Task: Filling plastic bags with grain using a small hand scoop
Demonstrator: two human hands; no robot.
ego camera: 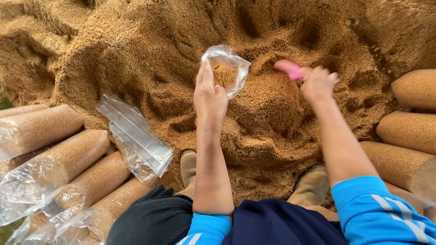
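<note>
My left hand holds a clear plastic bag open at its mouth, upright over a big heap of brown sawdust. A little sawdust lies inside the bag. My right hand grips a pink scoop just right of the bag, above the heap; the scoop is blurred by motion.
A stack of empty clear bags lies on the sawdust at the left. Filled sawdust bags lie in rows at the left and at the right. My two brown boots stand at the heap's near edge.
</note>
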